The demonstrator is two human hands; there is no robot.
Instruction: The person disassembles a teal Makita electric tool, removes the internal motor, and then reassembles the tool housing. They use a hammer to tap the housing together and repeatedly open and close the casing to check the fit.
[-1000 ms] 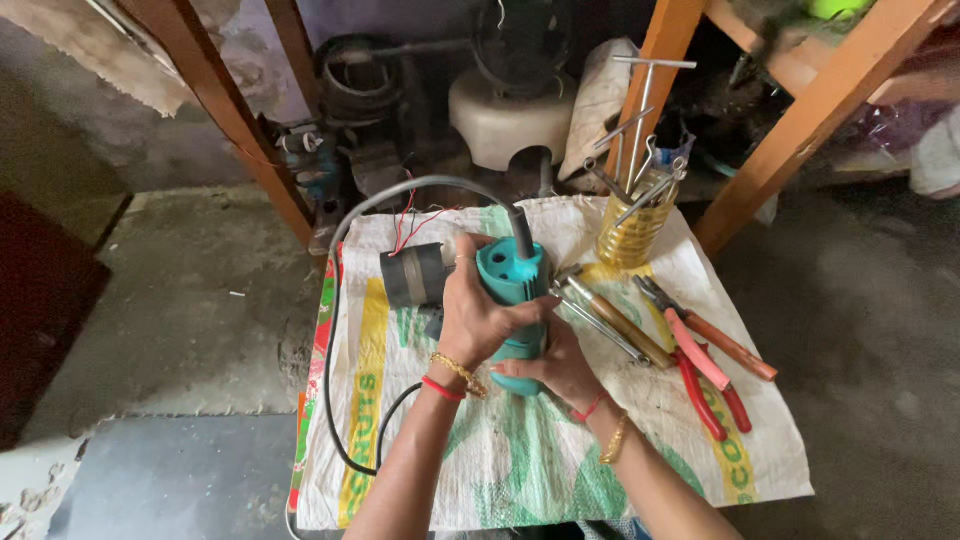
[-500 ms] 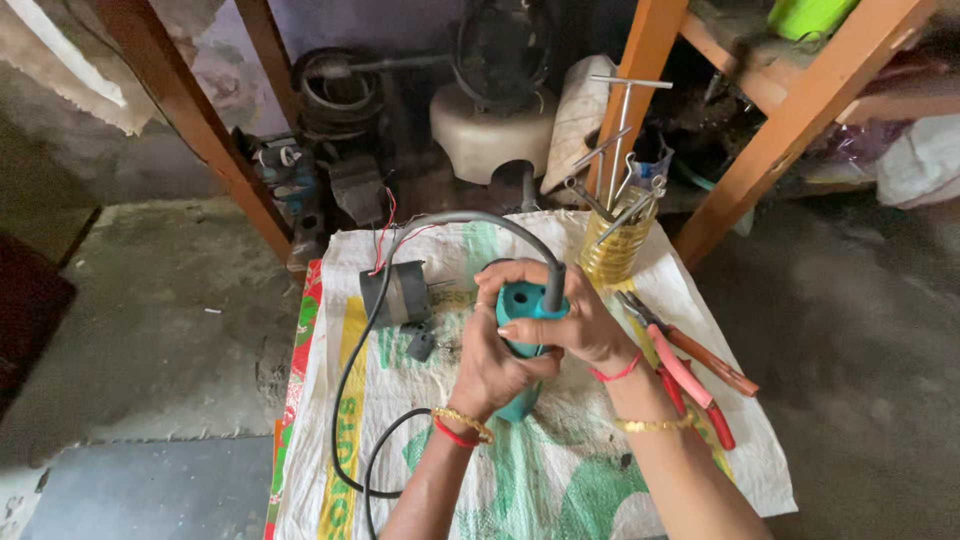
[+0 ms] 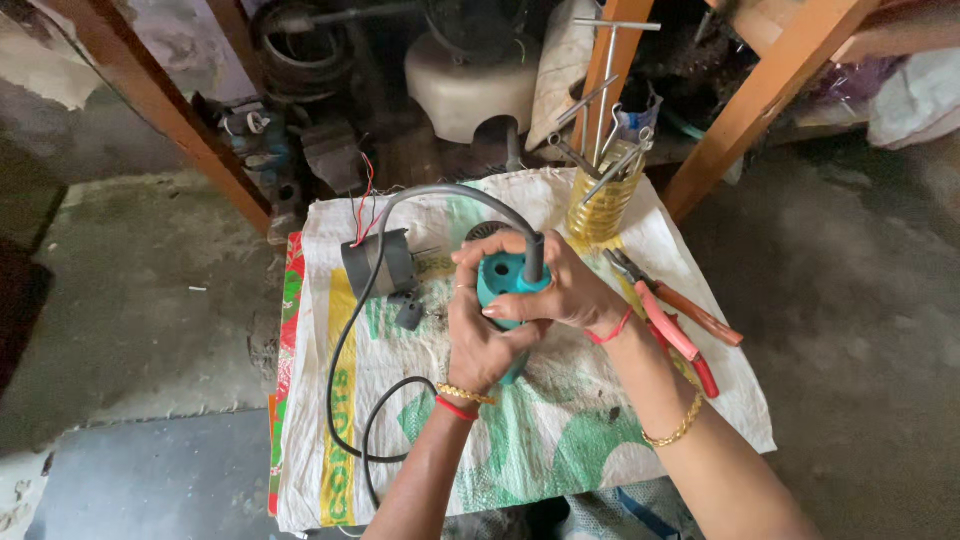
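A teal power tool body (image 3: 503, 285) stands on end over a woven sack (image 3: 560, 430) spread on the floor. My left hand (image 3: 478, 340) wraps around its lower part. My right hand (image 3: 560, 290) covers its top end from the right, fingers curled over the rim. A grey cord (image 3: 440, 195) leaves the top of the tool and arcs left, then runs down as a dark loop (image 3: 345, 400) on the sack. A grey cylindrical motor part (image 3: 378, 265) with red wires lies just left of the hands.
Red-handled pliers (image 3: 680, 330) lie on the sack to the right of my hands. A yellow jar (image 3: 603, 205) holding several metal tools stands at the sack's far edge. Wooden legs (image 3: 760, 100) and dark machine parts (image 3: 300, 50) crowd the back. Bare concrete floor (image 3: 150, 300) lies left.
My right hand has moved from beside the tool onto its top end. The tool stands more upright, and the view has shifted closer.
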